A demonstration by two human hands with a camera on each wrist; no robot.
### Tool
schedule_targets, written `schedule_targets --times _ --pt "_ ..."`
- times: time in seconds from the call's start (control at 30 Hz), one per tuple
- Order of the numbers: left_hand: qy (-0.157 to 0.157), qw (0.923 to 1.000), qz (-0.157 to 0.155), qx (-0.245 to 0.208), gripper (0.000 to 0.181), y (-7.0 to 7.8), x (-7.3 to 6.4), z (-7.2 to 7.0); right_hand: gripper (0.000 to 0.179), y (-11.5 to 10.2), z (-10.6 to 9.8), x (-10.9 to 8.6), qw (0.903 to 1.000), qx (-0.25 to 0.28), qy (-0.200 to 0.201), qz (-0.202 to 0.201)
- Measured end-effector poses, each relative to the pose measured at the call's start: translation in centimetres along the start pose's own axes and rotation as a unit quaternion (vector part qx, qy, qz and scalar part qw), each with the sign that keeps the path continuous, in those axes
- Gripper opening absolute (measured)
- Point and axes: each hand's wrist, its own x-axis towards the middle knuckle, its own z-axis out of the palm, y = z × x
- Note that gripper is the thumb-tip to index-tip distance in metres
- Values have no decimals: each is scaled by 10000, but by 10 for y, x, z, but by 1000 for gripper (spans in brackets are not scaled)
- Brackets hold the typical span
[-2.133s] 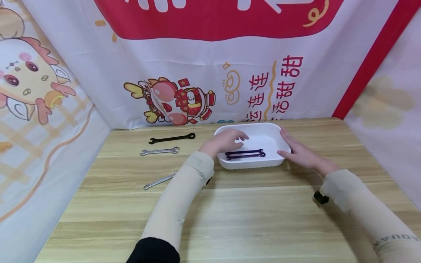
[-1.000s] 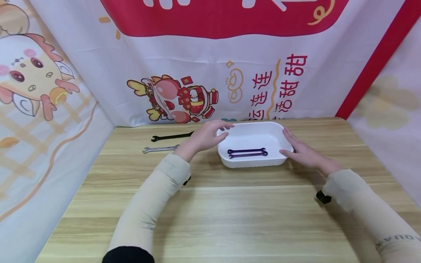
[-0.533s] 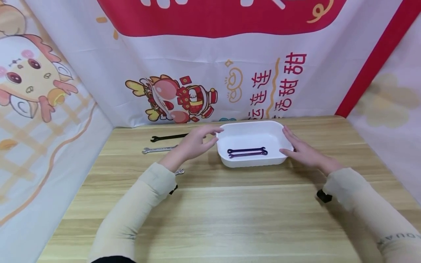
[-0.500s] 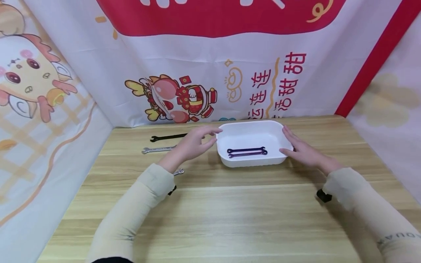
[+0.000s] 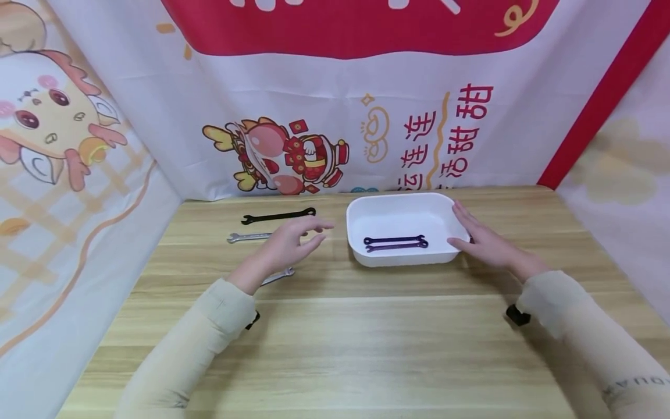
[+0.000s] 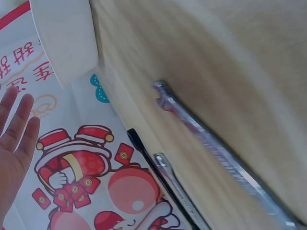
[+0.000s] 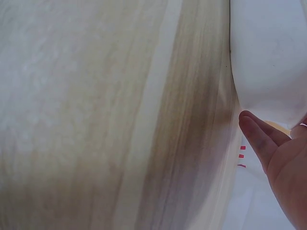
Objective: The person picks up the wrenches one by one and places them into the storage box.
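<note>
My left hand (image 5: 290, 241) is held over the table left of a white plastic basin (image 5: 400, 259), fingers loosely bent and nothing in them. Below and behind it lie a black combination wrench (image 5: 277, 216), a silver wrench (image 5: 248, 237) and a nearer silver wrench (image 5: 280, 276), both silver ones partly hidden by the hand or wrist. Inside the basin, a dark wrench (image 5: 395, 239) and a purple wrench (image 5: 398, 247) lie side by side. At the basin's right end, my right hand (image 5: 487, 240) holds the wall, thumb over the rim and fingers outside.
The wood-grain table (image 5: 366, 349) meets a printed white cloth (image 5: 335, 128) right behind the basin. Another printed cloth (image 5: 125, 215) borders the left side, and a pale one (image 5: 617, 192) the right.
My left hand has come out of the basin and moved left over the table toward the loose wrenches. The right hand keeps its place on the basin; the wrenches lie as before.
</note>
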Motion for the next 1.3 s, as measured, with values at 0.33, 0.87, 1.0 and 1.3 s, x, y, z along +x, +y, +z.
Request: schedule_targets --times 0.33,0.87,1.0,1.3 --pt "-99 9991 -413 13 30 -12 -39 -1 89 2 2 -4 10000 16 31 -56" --pt "-97 9957 -918 -70 35 -40 -82 -15 90 -4 -2 -4 9998 -66 -98 128" --pt "-145 9958 -898 -88 37 -49 -88 -20 91 -5 -2 -3 9997 -104 -160 179" --pt "-486 9932 -1055 14 44 -64 -98 -24 91 -2 -1 1 9996 -124 -201 175"
